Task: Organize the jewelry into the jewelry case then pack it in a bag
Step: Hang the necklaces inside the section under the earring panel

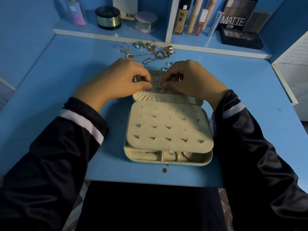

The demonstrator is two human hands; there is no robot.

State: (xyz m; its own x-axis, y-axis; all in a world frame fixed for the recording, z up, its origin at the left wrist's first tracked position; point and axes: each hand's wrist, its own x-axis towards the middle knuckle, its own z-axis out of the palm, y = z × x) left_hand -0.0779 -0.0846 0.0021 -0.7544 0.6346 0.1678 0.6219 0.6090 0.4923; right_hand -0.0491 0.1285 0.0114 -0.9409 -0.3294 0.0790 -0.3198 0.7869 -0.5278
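Left hand [120, 81] and right hand [189, 80], grips pinching a silver piece [158, 91], should seat it gently inside the jewelry case [210, 158] lid.

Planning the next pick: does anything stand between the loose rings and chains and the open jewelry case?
Yes: the left hand and right hand are over the far half of the jewelry case, just in front of the pile of rings and chains. The earring panel also covers most of the near tray.
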